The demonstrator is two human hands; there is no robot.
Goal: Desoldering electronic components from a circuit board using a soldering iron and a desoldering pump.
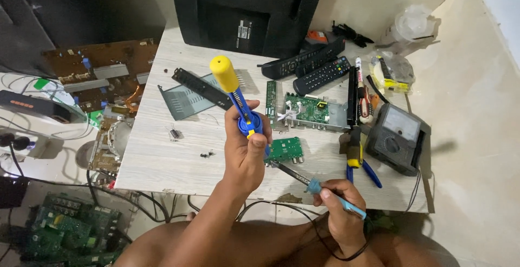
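Note:
My left hand [246,150] is shut on a blue desoldering pump [238,96] with a yellow plunger, held tilted above a small green circuit board [286,149]. My right hand [338,204] grips a light blue soldering iron [319,188] at the table's front edge. The iron's dark tip points up-left toward the small board and ends beside my left hand. A larger green board in a metal frame [310,111] lies just behind the small board.
On the pale wooden table [162,158]: two black remotes [317,66], a grey analogue meter [398,137], yellow-handled pliers [356,156], a perforated metal plate [187,100], a black bracket [201,87]. A dark screen back [244,12] stands behind. Several boards and cables lie on the floor at left.

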